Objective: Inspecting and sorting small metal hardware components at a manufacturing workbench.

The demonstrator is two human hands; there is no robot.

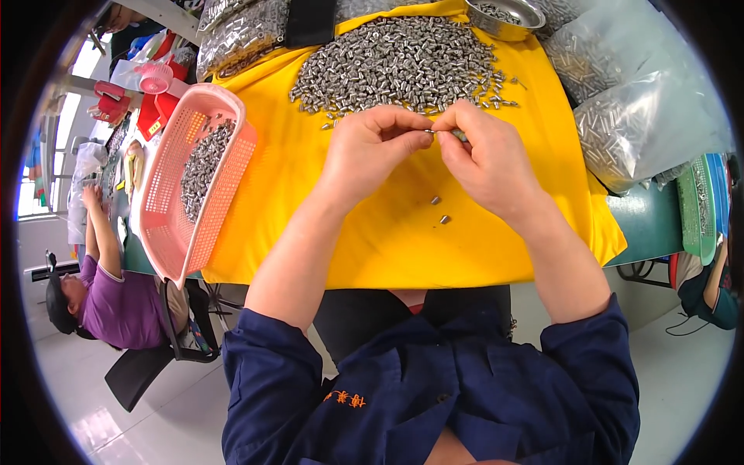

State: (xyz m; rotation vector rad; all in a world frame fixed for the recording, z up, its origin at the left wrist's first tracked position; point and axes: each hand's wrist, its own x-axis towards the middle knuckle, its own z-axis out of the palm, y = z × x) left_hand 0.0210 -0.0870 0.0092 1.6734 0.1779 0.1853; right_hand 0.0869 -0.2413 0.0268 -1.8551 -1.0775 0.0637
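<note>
My left hand [370,151] pinches a tiny metal part [429,132] between thumb and forefinger. Against it, the fingertips of my right hand [487,159] are also closed. A short greyish cylindrical piece [459,136] shows between the right thumb and forefinger; its full shape is hidden by the fingers. Just beyond both hands spreads a large heap of small silver metal cylinders [395,62] on a yellow cloth [341,248]. Two loose metal cylinders [445,220] lie on the cloth below my hands.
A pink perforated basket [174,248] holding similar parts stands at left. Clear bags of metal pieces [620,128] crowd the right, near a green basket [701,209]. A steel bowl [508,29] and a black flat object [310,23] sit at the back. A co-worker in purple [128,306] sits at far left.
</note>
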